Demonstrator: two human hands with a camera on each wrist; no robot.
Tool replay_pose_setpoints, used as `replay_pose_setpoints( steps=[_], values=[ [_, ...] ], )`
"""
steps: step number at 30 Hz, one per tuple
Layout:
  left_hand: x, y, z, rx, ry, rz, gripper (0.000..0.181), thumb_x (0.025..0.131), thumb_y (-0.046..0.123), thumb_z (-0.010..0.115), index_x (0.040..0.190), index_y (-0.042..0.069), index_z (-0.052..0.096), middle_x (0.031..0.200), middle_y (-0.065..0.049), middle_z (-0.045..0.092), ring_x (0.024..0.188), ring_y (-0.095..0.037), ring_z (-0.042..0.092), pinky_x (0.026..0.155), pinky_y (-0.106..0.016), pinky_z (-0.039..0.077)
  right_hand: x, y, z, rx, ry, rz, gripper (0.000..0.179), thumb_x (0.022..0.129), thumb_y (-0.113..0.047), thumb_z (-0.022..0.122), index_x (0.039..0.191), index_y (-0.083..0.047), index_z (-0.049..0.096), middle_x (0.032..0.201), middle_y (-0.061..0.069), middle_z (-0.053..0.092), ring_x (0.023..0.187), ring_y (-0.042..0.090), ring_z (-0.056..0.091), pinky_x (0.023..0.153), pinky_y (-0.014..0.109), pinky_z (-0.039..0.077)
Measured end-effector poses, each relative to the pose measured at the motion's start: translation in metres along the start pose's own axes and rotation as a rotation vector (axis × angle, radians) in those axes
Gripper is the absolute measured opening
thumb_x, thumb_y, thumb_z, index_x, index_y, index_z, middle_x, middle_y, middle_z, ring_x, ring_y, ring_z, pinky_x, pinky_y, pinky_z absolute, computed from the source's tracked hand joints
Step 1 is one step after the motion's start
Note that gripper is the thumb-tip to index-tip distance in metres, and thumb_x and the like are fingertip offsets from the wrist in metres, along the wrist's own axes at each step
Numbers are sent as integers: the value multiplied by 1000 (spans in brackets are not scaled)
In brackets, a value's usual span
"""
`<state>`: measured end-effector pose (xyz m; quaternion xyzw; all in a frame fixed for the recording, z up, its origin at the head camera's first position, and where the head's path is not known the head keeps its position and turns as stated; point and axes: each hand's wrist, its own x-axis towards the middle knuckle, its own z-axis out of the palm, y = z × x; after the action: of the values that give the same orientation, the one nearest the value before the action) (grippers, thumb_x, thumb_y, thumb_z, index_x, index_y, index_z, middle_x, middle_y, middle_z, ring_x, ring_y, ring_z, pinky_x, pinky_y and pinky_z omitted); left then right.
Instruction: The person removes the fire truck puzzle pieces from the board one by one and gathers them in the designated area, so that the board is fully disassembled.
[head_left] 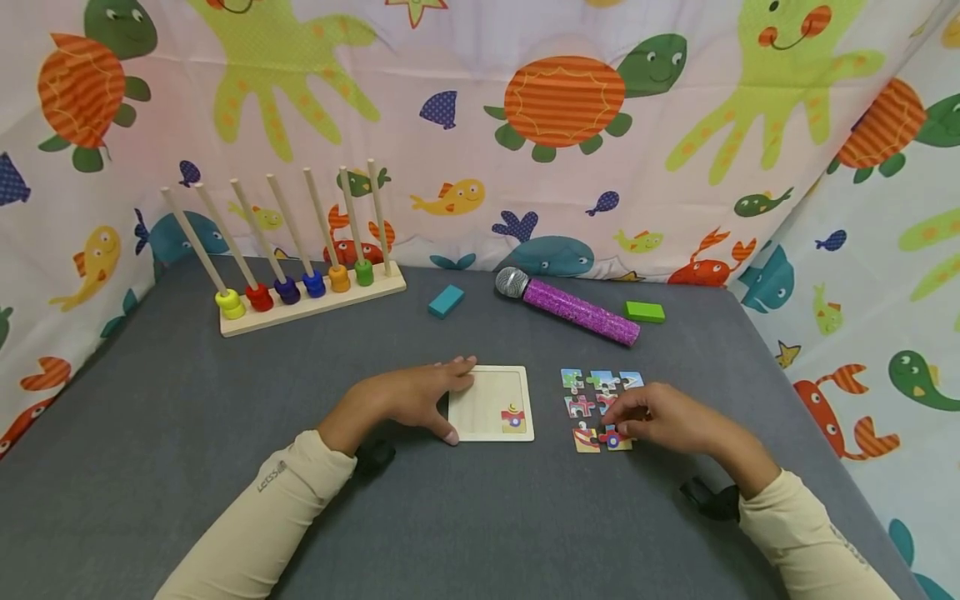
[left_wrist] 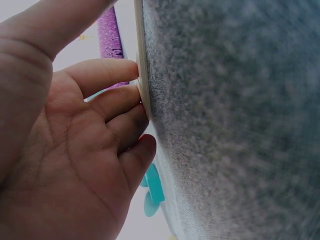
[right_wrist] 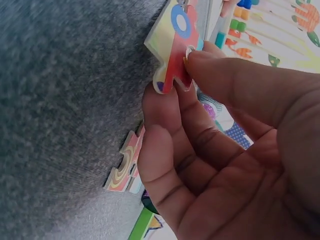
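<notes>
My left hand (head_left: 420,395) lies at the left side of a square wooden puzzle tray (head_left: 480,436), fingers spread along its upper left and thumb at its lower left. In the left wrist view the fingertips (left_wrist: 131,69) touch the tray's thin edge. One puzzle piece (head_left: 513,420) sits in the tray's lower right corner. My right hand (head_left: 663,419) pinches a puzzle piece with a blue wheel on red and yellow (right_wrist: 175,45) between thumb and fingers, tilted up from the cloth in the right wrist view. Several loose pieces (head_left: 579,407) lie beside it, partly hidden by the hand.
A wooden peg stand (head_left: 315,309) with coloured rings stands at the back left. Behind the tray lie a blue block (head_left: 446,301), a purple glitter microphone (head_left: 581,312) and a green block (head_left: 645,312). A patterned curtain (head_left: 465,125) hangs behind the grey table (head_left: 465,533).
</notes>
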<state>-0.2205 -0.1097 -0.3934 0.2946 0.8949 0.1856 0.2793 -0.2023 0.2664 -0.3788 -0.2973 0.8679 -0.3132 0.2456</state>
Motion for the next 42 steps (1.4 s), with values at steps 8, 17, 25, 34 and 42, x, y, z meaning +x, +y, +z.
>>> replay_pose_setpoints(
  steps=[8, 17, 25, 34, 42],
  values=[
    [-1, 1, 0, 19, -1, 11, 91, 82, 37, 79, 154, 14, 29, 162, 1, 9, 147, -23, 8, 116, -45, 13, -3, -4, -1, -83, 104, -21, 18, 93, -5, 64, 109, -5, 70, 97, 0, 67, 81, 12, 59, 69, 27, 51],
    [1, 2, -1, 36, -6, -3, 91, 82, 37, 79, 154, 15, 29, 162, 1, 8, 147, -24, 8, 116, -44, 14, 12, -18, 6, -147, 191, -51, 16, 93, -10, 66, 107, -9, 72, 95, -4, 68, 77, 11, 56, 65, 27, 49],
    [0, 2, -1, 48, -10, 13, 92, 82, 36, 79, 154, 12, 28, 162, -2, 7, 147, -24, 6, 116, -43, 13, 30, -29, 13, -145, 186, -86, 18, 91, -7, 67, 109, -6, 72, 94, -3, 70, 78, 10, 59, 69, 28, 51],
    [1, 1, -1, 53, -7, -12, 93, 81, 39, 80, 154, 14, 28, 162, 0, 7, 147, -24, 5, 116, -44, 10, 50, -44, 27, -40, 157, -108, 18, 92, -8, 66, 109, -5, 72, 99, 3, 70, 74, 12, 58, 64, 26, 50],
    [1, 1, 2, 35, 2, -3, 92, 81, 39, 79, 154, 14, 29, 162, 1, 7, 147, -25, 5, 116, -45, 11, 64, -50, 39, -26, 144, -104, 17, 92, -9, 67, 108, -8, 73, 101, 0, 71, 85, 10, 62, 75, 28, 52]
  ],
)
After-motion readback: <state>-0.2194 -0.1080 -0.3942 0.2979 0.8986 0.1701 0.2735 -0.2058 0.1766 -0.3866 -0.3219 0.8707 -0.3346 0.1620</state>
